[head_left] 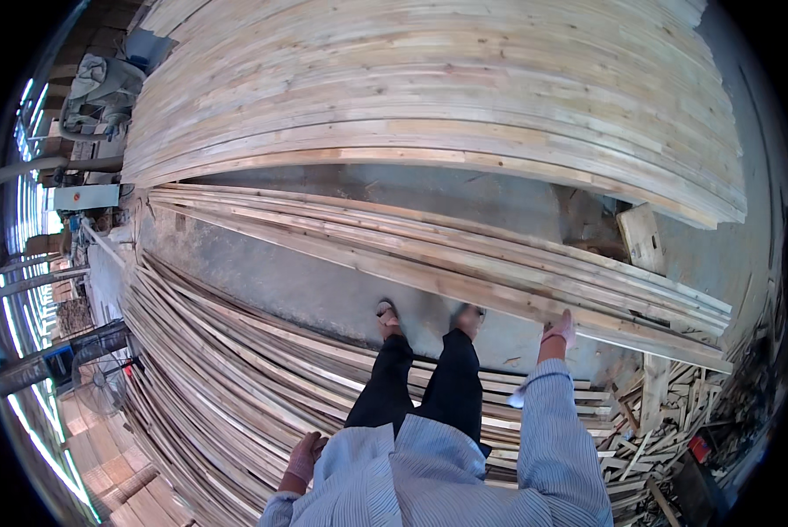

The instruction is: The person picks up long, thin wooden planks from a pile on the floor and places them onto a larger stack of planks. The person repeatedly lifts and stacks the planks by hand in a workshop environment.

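A bundle of long, pale wooden strips [394, 230] runs from the far left to the right, in front of my legs. My right hand [559, 332] grips the near edge of the closest strip, a long wooden board [464, 288], with a finger showing on top. Down at my left side, my left hand [304, 457] hangs with its fingers loosely bent and nothing visible in it. Under and beyond that hand lies a low pile of long, thin wooden strips [209, 351]; whether the hand touches them cannot be told.
A broad stack of pale planks [429, 88] fills the far side. A short board [641, 237] stands beneath the bundle's right end. Wood offcuts [675, 408] are heaped at the right. At the left are a fan [100, 382] and machinery [100, 97]. Grey floor [244, 255] shows between the piles.
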`<state>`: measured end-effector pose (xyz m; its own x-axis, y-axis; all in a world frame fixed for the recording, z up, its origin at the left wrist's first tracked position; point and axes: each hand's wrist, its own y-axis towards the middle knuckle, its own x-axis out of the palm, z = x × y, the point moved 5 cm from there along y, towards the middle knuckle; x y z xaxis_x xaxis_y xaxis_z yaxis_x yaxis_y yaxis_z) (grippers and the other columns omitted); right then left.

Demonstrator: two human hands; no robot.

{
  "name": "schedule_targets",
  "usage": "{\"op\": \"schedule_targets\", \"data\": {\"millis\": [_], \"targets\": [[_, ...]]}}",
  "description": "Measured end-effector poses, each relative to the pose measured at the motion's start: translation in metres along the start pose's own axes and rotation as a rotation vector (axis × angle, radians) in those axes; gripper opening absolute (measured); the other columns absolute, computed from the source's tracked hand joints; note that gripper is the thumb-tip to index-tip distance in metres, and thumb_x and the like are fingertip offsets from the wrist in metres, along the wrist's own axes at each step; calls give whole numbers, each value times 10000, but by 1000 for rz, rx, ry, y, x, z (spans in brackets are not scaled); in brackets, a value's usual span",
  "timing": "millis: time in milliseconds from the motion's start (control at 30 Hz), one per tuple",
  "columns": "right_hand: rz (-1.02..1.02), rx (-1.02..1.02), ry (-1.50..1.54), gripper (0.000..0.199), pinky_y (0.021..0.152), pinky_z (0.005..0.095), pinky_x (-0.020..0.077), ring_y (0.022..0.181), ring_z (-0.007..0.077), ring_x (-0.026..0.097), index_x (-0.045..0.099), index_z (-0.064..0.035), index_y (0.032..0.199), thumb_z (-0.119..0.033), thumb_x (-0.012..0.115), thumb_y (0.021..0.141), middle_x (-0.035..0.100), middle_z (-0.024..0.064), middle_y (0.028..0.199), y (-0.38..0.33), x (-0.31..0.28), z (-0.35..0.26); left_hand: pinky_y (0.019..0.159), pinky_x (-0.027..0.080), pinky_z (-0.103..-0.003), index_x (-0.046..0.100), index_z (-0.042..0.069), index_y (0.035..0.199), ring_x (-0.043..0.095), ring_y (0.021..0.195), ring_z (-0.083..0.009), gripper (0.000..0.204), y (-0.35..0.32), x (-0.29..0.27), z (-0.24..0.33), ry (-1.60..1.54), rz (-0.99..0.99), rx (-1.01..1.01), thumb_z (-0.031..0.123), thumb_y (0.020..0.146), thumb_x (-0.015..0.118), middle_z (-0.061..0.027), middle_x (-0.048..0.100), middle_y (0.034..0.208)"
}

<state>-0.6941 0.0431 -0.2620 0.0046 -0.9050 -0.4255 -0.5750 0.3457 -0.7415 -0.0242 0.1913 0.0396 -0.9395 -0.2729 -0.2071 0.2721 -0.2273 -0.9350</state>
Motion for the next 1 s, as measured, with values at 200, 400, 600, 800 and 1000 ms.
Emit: {"op": "schedule_targets", "data": {"millis": [200,400,600,800,1000], "targets": [[-213,-28,140,330,546,324,499,698,222,587,649,-83,1054,-296,749,823,630,78,927,-66,-68,-5,719,505,-276,480,74,1108,600,887,-188,191,20,26,43,569,-349,448,207,975,445,-123,587,1123],[-266,-136,187,336,707,412,539,893,253,645,631,2,1093,-270,604,898,666,113,1010,-107,-135,-8,601,391,-296,438,150,886,430,673,-142,148,59,45,91,-204,-625,167,247,993,413,-7,413,769],[-204,-479,-24,188,474,369,437,579,237,569,638,1,762,-154,549,821,595,118,733,-184,-200,-27,653,490,-343,543,101,968,578,728,-235,249,130,72,129,-426,-369,73,350,970,550,-49,586,896],[-107,-513,-117,413,684,463,520,761,284,639,693,-32,960,-418,546,952,686,108,876,-286,-267,-34,631,502,-401,567,91,1076,560,688,-261,373,134,126,167,-578,-396,21,415,913,657,-99,654,1032],[531,-1453,-1650,600,895,418,536,1056,315,671,657,-134,1230,-605,496,893,704,154,1116,-187,-327,-56,740,573,-529,555,20,1052,647,789,-366,184,140,142,186,-803,-470,-17,118,899,580,-155,634,891]]}}
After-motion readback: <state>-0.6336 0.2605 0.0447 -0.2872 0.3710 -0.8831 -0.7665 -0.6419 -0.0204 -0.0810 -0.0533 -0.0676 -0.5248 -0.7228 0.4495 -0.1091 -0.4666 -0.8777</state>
